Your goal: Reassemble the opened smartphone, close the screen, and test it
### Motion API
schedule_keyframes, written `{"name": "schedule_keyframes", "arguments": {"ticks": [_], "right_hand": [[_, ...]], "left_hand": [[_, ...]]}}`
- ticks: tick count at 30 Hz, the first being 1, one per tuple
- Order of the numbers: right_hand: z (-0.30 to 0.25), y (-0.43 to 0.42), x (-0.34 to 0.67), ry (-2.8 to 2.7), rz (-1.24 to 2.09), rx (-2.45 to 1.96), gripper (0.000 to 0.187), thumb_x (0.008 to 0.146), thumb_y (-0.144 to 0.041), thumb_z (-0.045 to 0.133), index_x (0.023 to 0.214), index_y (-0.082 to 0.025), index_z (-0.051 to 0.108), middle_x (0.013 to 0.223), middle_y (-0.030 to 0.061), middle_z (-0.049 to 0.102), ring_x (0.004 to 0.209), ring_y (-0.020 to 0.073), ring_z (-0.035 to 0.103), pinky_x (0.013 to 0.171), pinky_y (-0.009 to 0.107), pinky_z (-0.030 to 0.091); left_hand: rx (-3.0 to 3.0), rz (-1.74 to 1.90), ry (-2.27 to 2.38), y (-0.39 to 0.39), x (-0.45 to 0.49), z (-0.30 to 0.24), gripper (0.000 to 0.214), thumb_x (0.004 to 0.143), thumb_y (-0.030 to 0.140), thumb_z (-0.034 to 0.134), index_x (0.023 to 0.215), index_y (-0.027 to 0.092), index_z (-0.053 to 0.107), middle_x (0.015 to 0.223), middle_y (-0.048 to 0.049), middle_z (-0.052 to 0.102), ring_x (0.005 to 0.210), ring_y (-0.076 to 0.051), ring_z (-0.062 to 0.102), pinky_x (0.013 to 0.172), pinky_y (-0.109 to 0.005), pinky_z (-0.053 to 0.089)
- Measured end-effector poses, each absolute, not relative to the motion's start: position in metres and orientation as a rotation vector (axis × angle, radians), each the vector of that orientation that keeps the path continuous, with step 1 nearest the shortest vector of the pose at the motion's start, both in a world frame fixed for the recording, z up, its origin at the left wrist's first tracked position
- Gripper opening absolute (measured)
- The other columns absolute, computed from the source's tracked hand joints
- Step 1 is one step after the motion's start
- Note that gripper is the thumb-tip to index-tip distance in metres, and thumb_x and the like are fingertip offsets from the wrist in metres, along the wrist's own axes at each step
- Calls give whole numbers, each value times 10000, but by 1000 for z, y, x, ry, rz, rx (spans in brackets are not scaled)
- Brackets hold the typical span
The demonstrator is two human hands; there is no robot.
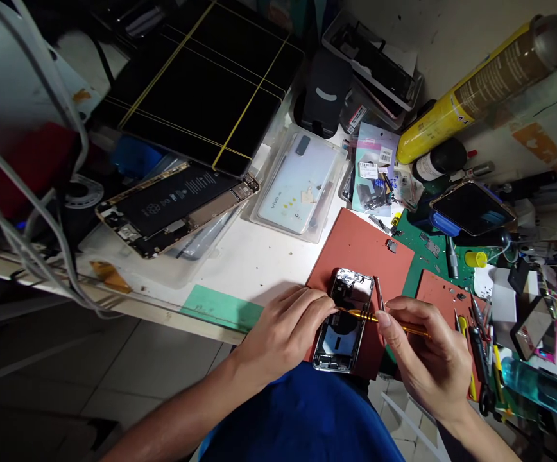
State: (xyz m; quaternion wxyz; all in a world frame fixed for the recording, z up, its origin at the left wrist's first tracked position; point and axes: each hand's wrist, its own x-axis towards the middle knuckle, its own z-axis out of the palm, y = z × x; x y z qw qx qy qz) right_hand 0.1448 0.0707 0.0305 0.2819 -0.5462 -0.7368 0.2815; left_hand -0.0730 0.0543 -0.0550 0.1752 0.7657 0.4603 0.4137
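Two hands work over one opened phone [344,321], which lies face down with its back off on a red mat [360,250] at the near edge of the desk [244,256]. My left hand [283,333] rests on the phone's left side, its fingers [319,301] curled together and pressed against the frame up near the camera end, steadying it. My right hand [427,359] holds a yellow-handled screwdriver [384,319]; thumb and forefinger are clamped on its shaft, and the tool lies almost level, its tip reaching across the phone's upper half to a spot just beside my left fingertips. I cannot tell exactly which part the tip touches.

Just beyond my right fingers, a thin metal tool [379,292] lies on the mat beside the phone. Farther right of that hand, more tools [480,340] are bunched on a second red mat [445,295], which sits on a green mat [418,247]. Well beyond my left fingers lies a white phone back cover [298,183] in a clear tray, and farther left an opened gold-edged phone [177,205] showing its battery. Behind that, a dark tablet [201,83] is bound with yellow bands. Far beyond my right hand, a yellow spray can [480,90] leans at the wall.
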Motion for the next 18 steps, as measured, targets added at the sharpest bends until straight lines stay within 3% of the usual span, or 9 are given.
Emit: {"name": "schedule_keyframes", "arguments": {"ticks": [6, 12, 18], "right_hand": [[30, 70, 144, -1921, 865, -1485, 171, 981, -134, 720, 1123, -217, 672, 834, -17, 753, 615, 99, 718, 574, 168, 611], [29, 71, 149, -1996, 821, -1395, 228, 963, -99, 714, 1159, -211, 679, 925, 10, 742, 759, 110, 730, 679, 182, 625], [27, 72, 149, -1899, 899, -1491, 197, 974, -152, 726, 1151, -228, 683, 910, 3, 759, 709, 105, 740, 648, 163, 627]], "left_hand": [[2175, 1177, 1316, 53, -73, -58, 152, 996, 56, 654, 1136, 110, 628, 1015, -60, 731, 936, -177, 709, 896, -371, 597], [2172, 1197, 1284, 54, -72, -58, 138, 991, 59, 661, 1120, 98, 630, 992, -60, 723, 903, -179, 705, 846, -368, 597], [2208, 1202, 1300, 56, -72, -55, 146, 983, 81, 693, 1118, 94, 637, 1004, -56, 740, 924, -168, 715, 876, -355, 600]]}}
